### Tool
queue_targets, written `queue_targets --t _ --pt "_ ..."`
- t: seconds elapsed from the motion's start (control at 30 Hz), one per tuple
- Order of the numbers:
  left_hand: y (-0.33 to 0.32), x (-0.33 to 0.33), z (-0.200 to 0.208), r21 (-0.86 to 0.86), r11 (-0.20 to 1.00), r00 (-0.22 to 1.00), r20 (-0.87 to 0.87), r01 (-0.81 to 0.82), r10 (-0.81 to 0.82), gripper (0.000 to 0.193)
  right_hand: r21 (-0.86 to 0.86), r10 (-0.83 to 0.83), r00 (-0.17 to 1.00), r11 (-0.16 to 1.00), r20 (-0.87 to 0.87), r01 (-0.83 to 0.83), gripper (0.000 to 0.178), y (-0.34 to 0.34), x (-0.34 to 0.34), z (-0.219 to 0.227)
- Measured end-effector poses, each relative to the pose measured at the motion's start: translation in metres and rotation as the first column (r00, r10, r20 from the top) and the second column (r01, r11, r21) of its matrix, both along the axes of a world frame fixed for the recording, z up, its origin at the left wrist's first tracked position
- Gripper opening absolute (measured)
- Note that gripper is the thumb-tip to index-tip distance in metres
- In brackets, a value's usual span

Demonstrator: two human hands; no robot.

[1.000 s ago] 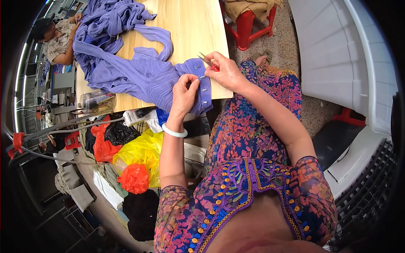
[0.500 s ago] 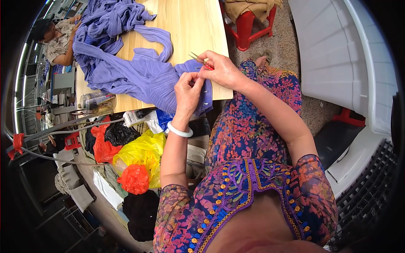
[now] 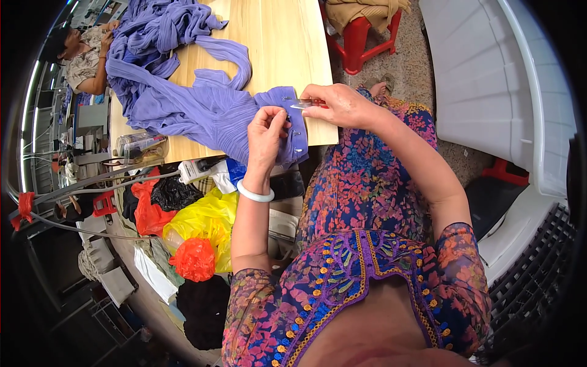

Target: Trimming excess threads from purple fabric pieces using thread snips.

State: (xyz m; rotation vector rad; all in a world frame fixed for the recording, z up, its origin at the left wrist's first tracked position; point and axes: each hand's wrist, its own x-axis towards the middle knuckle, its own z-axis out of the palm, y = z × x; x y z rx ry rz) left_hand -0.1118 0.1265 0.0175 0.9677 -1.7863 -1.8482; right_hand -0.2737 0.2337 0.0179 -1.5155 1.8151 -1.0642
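Left forearm (image 3: 254, 211) is pointing pretty much straight ahead with the left hand (image 3: 265, 134) pinching, while the right arm (image 3: 411, 147) is slanting inward, kinda bending, and the right hand (image 3: 344, 105) is gripping just beside it.

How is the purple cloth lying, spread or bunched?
Both: the cloth lies heaped far left on the table, spread flatter beside the left hand.

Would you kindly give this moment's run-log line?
left hand: closed at purple pleated fabric garment; right hand: holding red-handled metal snips, tips over garment; garment: on pale wooden table
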Motion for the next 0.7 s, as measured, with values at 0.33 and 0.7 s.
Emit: queue_targets --t 0.33,0.7 --pt "-0.001 0.001 0.004 0.075 0.997 0.999 -0.019 0.027 -0.025 0.008 0.045 0.107 0.989 0.994 -0.104 -0.102 0.030 -0.002 0.003 0.003" --pt "-0.003 0.003 0.000 0.127 0.990 0.997 -0.054 0.064 -0.057 0.009 0.089 0.097 0.979 0.993 -0.178 -0.082 0.030 -0.005 0.012 0.010"
